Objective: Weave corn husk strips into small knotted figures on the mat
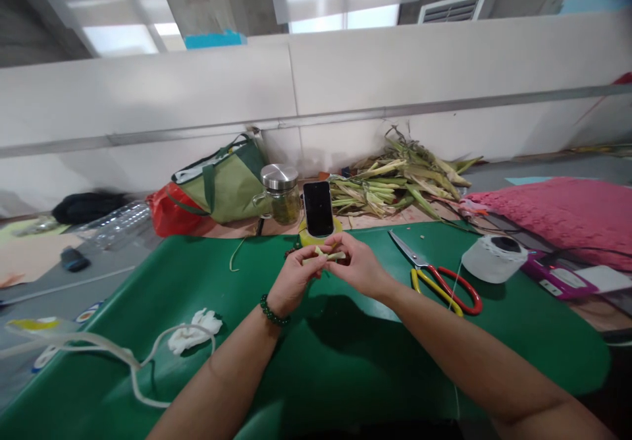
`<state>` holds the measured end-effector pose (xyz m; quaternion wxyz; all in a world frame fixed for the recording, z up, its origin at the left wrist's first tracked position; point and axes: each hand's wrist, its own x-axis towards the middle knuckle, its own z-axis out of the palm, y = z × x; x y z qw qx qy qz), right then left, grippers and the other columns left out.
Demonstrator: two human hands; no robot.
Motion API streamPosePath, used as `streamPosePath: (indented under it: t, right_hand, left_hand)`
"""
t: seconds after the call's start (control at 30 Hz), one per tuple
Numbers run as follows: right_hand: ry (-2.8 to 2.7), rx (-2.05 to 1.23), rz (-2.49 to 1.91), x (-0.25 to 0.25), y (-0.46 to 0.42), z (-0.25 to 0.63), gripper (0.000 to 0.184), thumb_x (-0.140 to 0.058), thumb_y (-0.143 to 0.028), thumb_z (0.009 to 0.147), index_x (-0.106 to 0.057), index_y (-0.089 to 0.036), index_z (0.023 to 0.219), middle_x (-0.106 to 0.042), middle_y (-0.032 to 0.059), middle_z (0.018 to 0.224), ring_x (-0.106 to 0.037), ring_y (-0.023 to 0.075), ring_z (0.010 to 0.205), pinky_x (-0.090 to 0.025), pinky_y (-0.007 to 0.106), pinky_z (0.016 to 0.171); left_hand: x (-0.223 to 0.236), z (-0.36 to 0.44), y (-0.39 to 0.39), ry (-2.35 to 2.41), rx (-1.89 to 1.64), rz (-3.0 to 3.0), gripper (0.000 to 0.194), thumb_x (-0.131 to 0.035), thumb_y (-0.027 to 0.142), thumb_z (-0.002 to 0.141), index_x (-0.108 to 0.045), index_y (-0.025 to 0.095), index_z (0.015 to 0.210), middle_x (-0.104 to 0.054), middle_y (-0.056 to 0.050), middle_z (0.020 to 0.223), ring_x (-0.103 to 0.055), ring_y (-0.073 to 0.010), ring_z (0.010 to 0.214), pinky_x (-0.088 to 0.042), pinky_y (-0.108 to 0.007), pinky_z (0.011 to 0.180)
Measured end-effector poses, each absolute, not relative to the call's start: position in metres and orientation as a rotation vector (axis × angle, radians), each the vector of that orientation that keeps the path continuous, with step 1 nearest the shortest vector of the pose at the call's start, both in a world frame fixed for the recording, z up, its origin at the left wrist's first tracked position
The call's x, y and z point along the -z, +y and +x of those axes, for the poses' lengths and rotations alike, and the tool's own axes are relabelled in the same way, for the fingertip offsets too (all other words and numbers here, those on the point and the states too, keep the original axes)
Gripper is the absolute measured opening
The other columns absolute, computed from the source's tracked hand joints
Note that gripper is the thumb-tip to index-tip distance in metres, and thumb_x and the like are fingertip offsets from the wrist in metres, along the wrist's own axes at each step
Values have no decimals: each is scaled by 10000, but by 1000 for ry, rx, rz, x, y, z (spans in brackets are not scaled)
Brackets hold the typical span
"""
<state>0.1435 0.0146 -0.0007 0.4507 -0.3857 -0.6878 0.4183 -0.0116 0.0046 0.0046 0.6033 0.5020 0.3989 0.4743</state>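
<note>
My left hand and my right hand meet above the green mat, just in front of a propped-up phone. Between them is a short, pale green strip of plant leaf, folded or bent at its left end. Fingers and thumb of my left hand pinch that left end. The right-hand fingers are closed on the strip's other end. Scissors with one red and one yellow handle lie open to the right of my right hand. A white thread spool stands beyond them.
At the back lie a heap of long green and dry leaves, a lidded glass mug and a green bag. Crumpled tissue and a white cord are at left. Pink cloth lies at right.
</note>
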Motion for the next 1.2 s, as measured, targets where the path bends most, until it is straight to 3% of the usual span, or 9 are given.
streamPosePath:
  t: [0.1,0.2,0.4,0.57,0.77,0.9,1.07,1.2]
  right_hand:
    - [-1844,-898,-939,-6,17,151,164,-591,-228,778,-626,-189,933,-645,40,910,-584,132,743,-435,229,596]
    - [-1899,-716,-952,-6,19,155,97,-621,-272,798,-671,-193,823,-620,29,831,-564,133,733,-422,237,620]
    - [-2049,-467,-954,-3,14,151,149,-536,-241,863,-581,-187,732,-560,30,754,-518,144,698,-374,262,636]
    - [-1905,-603,-899,-7,11,149,205,-470,-245,867,-471,-195,669,-508,11,680,-458,134,643,-360,262,613]
    - [-1824,-877,-973,-6,18,150,215,-488,-323,835,-464,-192,667,-483,-16,611,-416,111,563,-331,243,543]
    - [-1860,-838,-989,-6,21,152,211,-482,-325,824,-448,-192,664,-449,-29,609,-382,104,559,-306,233,530]
    - [-2048,-1093,-946,-5,24,156,438,-461,-474,849,-406,-182,527,-373,-42,512,-330,82,503,-250,224,481]
    - [-2005,-1160,-877,-3,24,153,474,-445,-494,840,-396,-182,486,-377,-36,473,-318,76,469,-255,227,467]
  left_hand:
    - [-6,-13,5,1028,-1071,1399,148,-679,276,684,-688,138,734,-541,14,606,-443,-90,570,-369,-226,579]
    - [-9,-11,3,1101,-1014,1624,117,-603,234,691,-637,147,621,-539,9,600,-469,-116,614,-375,-241,599]
    - [-8,-6,-1,1106,-975,1589,154,-520,212,660,-665,162,666,-518,4,617,-457,-119,581,-379,-239,554]
    - [-12,-7,-3,1059,-965,1440,177,-521,231,631,-682,160,637,-491,-4,670,-445,-114,577,-390,-230,521]
    - [-15,-9,-3,1031,-874,1383,210,-535,299,669,-684,153,644,-551,-43,719,-442,-141,628,-375,-241,529]
    - [-12,-8,-2,1057,-898,1374,248,-599,376,681,-677,157,593,-482,-6,569,-369,-126,576,-325,-250,546]
    - [-7,-8,1,1023,-859,1415,198,-600,315,644,-715,154,627,-560,-23,601,-372,-123,578,-291,-257,560]
    - [-4,-9,3,1012,-816,1373,209,-601,327,643,-662,155,544,-464,4,509,-341,-117,542,-252,-263,534]
